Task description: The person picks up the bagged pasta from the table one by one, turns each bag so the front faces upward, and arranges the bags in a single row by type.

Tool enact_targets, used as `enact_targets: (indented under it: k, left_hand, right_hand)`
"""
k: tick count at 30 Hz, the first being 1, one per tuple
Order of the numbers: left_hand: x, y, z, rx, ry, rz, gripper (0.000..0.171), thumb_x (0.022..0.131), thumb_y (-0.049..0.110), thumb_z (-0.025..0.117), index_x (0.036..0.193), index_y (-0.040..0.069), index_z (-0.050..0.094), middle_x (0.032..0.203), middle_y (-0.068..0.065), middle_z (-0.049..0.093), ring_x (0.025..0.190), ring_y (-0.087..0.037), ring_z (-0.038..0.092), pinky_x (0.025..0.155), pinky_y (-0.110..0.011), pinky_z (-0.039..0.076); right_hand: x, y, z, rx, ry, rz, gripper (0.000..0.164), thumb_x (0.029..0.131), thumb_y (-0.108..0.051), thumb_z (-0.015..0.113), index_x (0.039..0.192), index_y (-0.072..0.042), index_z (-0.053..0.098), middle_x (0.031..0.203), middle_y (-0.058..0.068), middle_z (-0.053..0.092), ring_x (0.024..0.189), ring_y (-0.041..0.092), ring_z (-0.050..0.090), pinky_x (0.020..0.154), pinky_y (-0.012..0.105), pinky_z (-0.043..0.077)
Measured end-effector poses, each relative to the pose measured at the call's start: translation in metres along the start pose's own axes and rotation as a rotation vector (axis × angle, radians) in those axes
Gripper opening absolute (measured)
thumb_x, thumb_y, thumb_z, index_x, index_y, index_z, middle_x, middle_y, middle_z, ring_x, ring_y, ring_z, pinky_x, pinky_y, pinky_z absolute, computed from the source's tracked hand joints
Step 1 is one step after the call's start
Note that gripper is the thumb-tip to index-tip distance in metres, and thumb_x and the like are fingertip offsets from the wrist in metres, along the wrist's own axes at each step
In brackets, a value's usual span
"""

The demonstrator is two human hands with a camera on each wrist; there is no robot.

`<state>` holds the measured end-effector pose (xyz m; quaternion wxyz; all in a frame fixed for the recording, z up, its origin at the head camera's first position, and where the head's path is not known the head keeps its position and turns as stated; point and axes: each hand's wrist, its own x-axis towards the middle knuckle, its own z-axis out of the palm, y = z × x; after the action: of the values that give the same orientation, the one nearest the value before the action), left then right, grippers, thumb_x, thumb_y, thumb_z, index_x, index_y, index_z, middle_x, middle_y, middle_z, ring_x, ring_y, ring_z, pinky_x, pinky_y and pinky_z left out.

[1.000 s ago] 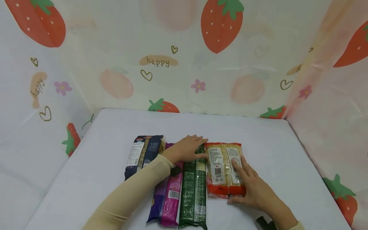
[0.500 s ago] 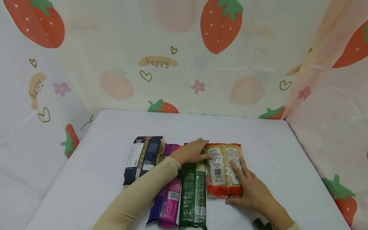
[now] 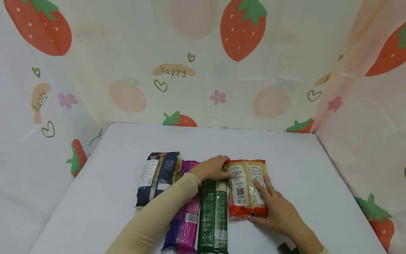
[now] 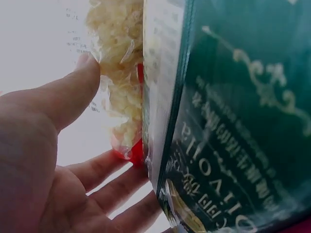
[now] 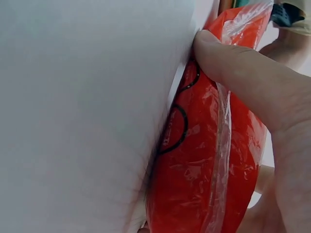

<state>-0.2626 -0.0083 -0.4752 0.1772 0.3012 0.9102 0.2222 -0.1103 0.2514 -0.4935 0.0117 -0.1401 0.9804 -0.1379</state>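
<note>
The right hand rests, fingers straight and unclenched, at four o'clock on the red-and-yellow pack, itself at two o'clock from the green packet. At ten, the left hand has edged farther over it, seemingly steadying it; whether that grip pinches, I cannot tell.

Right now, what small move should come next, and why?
Perhaps nudge the red-ended packet left against the green packet: they lie side by side, with the right hand on the former's right and near edges and the left hand at its far-left corner.
</note>
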Motion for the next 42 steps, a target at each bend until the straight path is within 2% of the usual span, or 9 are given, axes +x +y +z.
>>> enact_targets:
  k: [4, 12, 22, 27, 34, 37, 39, 42]
  left_hand:
    - [0.002, -0.001, -0.002, -0.007, 0.006, 0.020, 0.079, 0.103, 0.051, 0.071, 0.161, 0.005, 0.044, 0.148, -0.015, 0.059, 0.136, -0.029, 0.058, 0.115, -0.045, 0.048]
    - [0.006, 0.001, 0.002, -0.016, 0.045, 0.030, 0.072, 0.102, 0.048, 0.074, 0.153, 0.003, 0.051, 0.137, -0.015, 0.064, 0.125, -0.027, 0.063, 0.109, -0.043, 0.051]
    - [0.008, -0.004, 0.002, -0.063, 0.069, 0.020, 0.071, 0.101, 0.047, 0.075, 0.152, 0.003, 0.053, 0.140, -0.015, 0.064, 0.129, -0.031, 0.061, 0.111, -0.047, 0.050]
    - [0.007, -0.006, 0.001, -0.119, 0.073, 0.039, 0.071, 0.103, 0.047, 0.072, 0.157, 0.005, 0.050, 0.146, -0.015, 0.061, 0.137, -0.035, 0.056, 0.114, -0.050, 0.048]
    - [0.003, -0.005, -0.006, -0.282, 0.084, 0.074, 0.064, 0.108, 0.038, 0.066, 0.161, 0.009, 0.047, 0.159, -0.015, 0.053, 0.147, -0.033, 0.050, 0.118, -0.051, 0.045]
    - [0.001, -0.004, -0.007, -0.351, 0.085, 0.076, 0.055, 0.113, 0.028, 0.056, 0.163, 0.008, 0.045, 0.159, -0.015, 0.052, 0.146, -0.033, 0.052, 0.108, -0.046, 0.052]
    - [-0.001, -0.002, -0.007, -0.405, 0.091, 0.070, 0.051, 0.113, 0.018, 0.047, 0.163, 0.008, 0.044, 0.158, -0.016, 0.053, 0.141, -0.033, 0.056, 0.093, -0.041, 0.055]
    - [-0.004, 0.000, -0.008, -0.468, 0.116, 0.074, 0.053, 0.111, 0.007, 0.039, 0.164, 0.007, 0.043, 0.155, -0.018, 0.053, 0.133, -0.034, 0.061, 0.074, -0.034, 0.049]
  right_hand:
    - [0.000, 0.000, -0.002, 0.006, 0.012, 0.001, 0.121, 0.074, -0.065, 0.093, 0.170, -0.021, 0.034, 0.175, 0.026, 0.023, 0.124, 0.056, 0.062, 0.080, 0.061, 0.061]
    - [0.004, 0.002, -0.004, 0.022, 0.009, 0.039, 0.114, 0.075, -0.061, 0.094, 0.168, -0.023, 0.039, 0.174, 0.024, 0.027, 0.125, 0.055, 0.062, 0.081, 0.060, 0.062]
    - [0.009, 0.006, -0.006, 0.143, 0.067, -0.010, 0.102, 0.077, -0.030, 0.099, 0.163, -0.016, 0.047, 0.169, 0.027, 0.036, 0.142, 0.054, 0.050, 0.099, 0.064, 0.056]
    - [0.011, 0.008, -0.012, 0.217, 0.071, -0.002, 0.095, 0.080, -0.022, 0.097, 0.162, -0.014, 0.049, 0.169, 0.025, 0.036, 0.147, 0.052, 0.045, 0.104, 0.066, 0.053]
    - [0.011, 0.009, -0.019, 0.337, 0.109, 0.008, 0.087, 0.082, -0.018, 0.096, 0.158, -0.010, 0.053, 0.166, 0.028, 0.041, 0.146, 0.053, 0.045, 0.110, 0.069, 0.047]
    - [0.009, 0.008, -0.019, 0.380, 0.127, 0.018, 0.084, 0.083, -0.021, 0.096, 0.156, -0.010, 0.055, 0.164, 0.028, 0.044, 0.144, 0.054, 0.047, 0.109, 0.070, 0.047]
    - [0.008, 0.008, -0.018, 0.411, 0.143, 0.023, 0.083, 0.084, -0.022, 0.096, 0.155, -0.010, 0.056, 0.162, 0.027, 0.047, 0.142, 0.052, 0.050, 0.107, 0.067, 0.050]
    - [0.007, 0.007, -0.017, 0.451, 0.168, 0.028, 0.081, 0.084, -0.020, 0.095, 0.155, -0.009, 0.057, 0.157, 0.025, 0.053, 0.137, 0.046, 0.056, 0.103, 0.055, 0.055]
